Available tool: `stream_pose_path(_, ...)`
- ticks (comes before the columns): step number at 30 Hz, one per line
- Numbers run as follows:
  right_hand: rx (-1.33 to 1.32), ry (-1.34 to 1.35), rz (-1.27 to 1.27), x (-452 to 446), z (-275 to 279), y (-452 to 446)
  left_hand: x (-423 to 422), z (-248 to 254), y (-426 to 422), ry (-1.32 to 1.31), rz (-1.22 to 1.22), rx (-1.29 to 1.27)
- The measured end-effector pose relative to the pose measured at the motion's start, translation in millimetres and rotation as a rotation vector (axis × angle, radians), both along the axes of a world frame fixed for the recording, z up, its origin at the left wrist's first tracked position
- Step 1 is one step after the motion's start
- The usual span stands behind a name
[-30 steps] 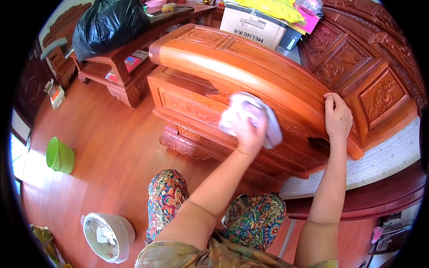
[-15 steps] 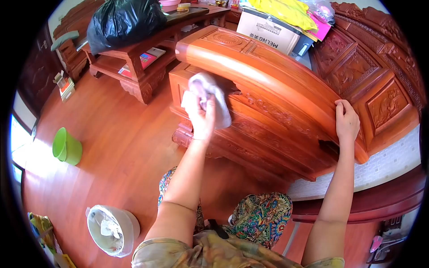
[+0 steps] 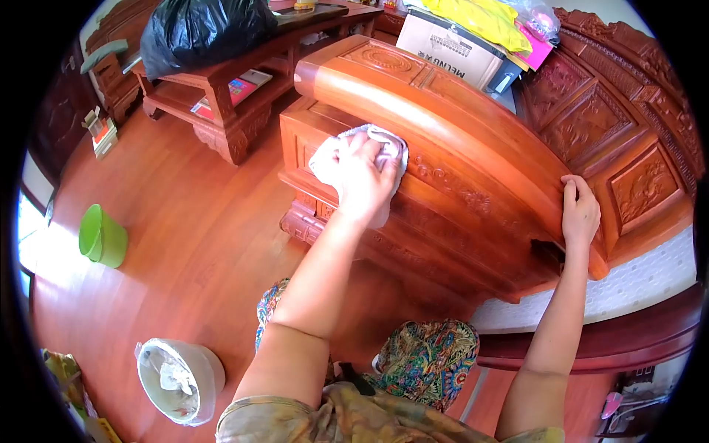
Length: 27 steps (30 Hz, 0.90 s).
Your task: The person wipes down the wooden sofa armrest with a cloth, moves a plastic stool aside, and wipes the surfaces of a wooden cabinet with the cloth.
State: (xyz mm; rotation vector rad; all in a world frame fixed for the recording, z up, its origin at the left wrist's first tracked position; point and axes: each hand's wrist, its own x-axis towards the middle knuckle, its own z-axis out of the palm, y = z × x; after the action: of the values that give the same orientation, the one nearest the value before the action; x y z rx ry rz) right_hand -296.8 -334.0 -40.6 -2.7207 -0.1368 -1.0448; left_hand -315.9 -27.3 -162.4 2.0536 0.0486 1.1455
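A carved reddish wooden bench (image 3: 473, 181) with a broad curved armrest fills the middle and right. My left hand (image 3: 362, 173) grips a pale, whitish-purple cloth (image 3: 394, 145) and presses it against the bench's side panel, just under the armrest. Part of the cloth bunches up above my fingers and some hangs below. My right hand (image 3: 580, 210) rests on the lower end of the armrest, fingers bent over its top edge; nothing shows in it.
A white lined bin (image 3: 210, 369) and a green bucket (image 3: 111, 240) stand on the wooden floor at left. A black plastic bag (image 3: 207, 37) sits on a low table (image 3: 221, 70). Beyond the armrest is a cardboard box (image 3: 443, 55) under a yellow bag (image 3: 480, 26).
My left hand has moved right with the cloth, from near the panel's left end to further along under the armrest. My right hand stays on the armrest. The view has shifted slightly.
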Motion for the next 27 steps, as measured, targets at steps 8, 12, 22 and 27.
stream_pose_path(8, 0.012, -0.001, -0.024, 0, -2, -1, 3, 16, 20, 0.323, -0.084, 0.110)
stream_pose_path(12, 0.007, -0.002, -0.050, -3, -1, 2, 8, 30, 17, 0.475, -0.047, 0.146)
stream_pose_path(22, 0.044, 0.005, -0.074, -3, 0, -2, 18, 33, 12, 0.410, 0.044, 0.124)
stream_pose_path(27, 0.044, 0.025, -0.106, -5, 0, 2, 10, 31, 25, 0.583, -0.287, -0.152)
